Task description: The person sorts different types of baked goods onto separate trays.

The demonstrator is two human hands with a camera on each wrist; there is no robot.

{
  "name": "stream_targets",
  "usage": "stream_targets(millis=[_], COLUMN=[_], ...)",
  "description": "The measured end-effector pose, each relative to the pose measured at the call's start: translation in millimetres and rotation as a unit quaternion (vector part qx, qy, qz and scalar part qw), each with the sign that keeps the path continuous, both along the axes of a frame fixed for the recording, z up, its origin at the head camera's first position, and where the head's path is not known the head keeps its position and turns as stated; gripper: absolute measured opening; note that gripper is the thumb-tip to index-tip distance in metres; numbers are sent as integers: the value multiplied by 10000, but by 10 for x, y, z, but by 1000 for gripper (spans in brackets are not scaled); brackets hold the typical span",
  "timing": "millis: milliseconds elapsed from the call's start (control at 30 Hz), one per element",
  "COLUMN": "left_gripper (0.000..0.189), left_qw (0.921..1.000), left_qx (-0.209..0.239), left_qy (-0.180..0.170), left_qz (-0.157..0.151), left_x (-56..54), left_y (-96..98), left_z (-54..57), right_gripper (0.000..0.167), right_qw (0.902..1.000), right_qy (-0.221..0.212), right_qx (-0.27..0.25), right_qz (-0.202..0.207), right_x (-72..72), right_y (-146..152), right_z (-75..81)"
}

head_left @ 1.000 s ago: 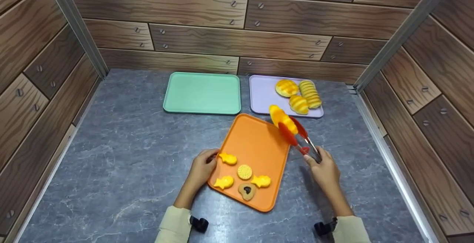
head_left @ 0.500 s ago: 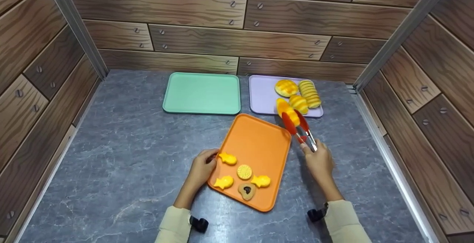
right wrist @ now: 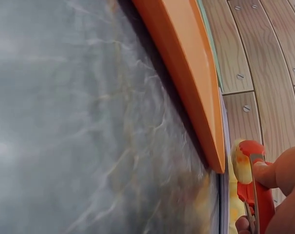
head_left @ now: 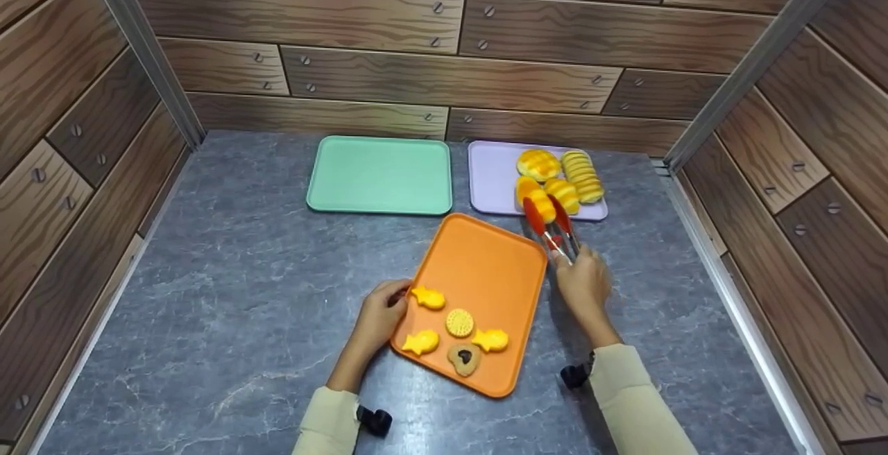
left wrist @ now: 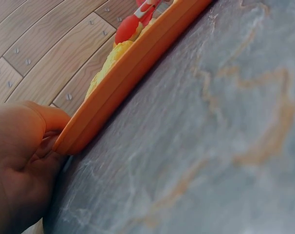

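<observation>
In the head view, the right hand [head_left: 584, 285] is wrapped around the red-tipped tongs [head_left: 534, 217]. They hold a yellow bread [head_left: 528, 190] at the near edge of the purple tray [head_left: 492, 177], close to three other breads [head_left: 538, 164]. The left hand [head_left: 380, 313] is at the side of the orange tray [head_left: 479, 261], which has three yellow fish [head_left: 421, 342] and two cookies [head_left: 460, 323] on it.

In the left wrist view, the left hand pinches the orange tray's edge.

In the right wrist view, the right hand's thumb presses on the tongs, with bread between the red tips.
</observation>
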State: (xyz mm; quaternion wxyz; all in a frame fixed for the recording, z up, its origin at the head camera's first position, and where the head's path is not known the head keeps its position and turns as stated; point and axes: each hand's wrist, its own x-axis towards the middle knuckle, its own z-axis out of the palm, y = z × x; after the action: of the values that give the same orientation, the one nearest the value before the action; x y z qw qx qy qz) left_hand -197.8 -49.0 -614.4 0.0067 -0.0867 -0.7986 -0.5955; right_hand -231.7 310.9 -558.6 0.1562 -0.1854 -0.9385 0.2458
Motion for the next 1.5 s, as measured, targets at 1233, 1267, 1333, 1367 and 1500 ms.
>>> stream_targets(millis=[1233,1267,1333,1367,1500], left_gripper=[34,34,34,34,33], left_qw=[9997,9997,9998,9998,9998], left_qx=[-161,-152,-144,-131,-140], left_qy=[-189,-193,-167,-173,-106], left_qz=[19,20,10,5,-5], left_x=[-8,-8,-6,-5,-1], left_y=[1,3,6,5,1], left_z=[2,2,0,0,-1], right_gripper=[48,48,48,48,48], right_qw=[9990,9989,9988,9988,9984], right_qy=[-178,-214,-292,-322,-392], right_qx=[250,247,222,214,183], right_qz=[327,323,316,314,356], right_x=[-413,-422,-436,-442,-447], right_y=[3,8,15,17,22], right_z=[-17,-17,-10,-8,-16])
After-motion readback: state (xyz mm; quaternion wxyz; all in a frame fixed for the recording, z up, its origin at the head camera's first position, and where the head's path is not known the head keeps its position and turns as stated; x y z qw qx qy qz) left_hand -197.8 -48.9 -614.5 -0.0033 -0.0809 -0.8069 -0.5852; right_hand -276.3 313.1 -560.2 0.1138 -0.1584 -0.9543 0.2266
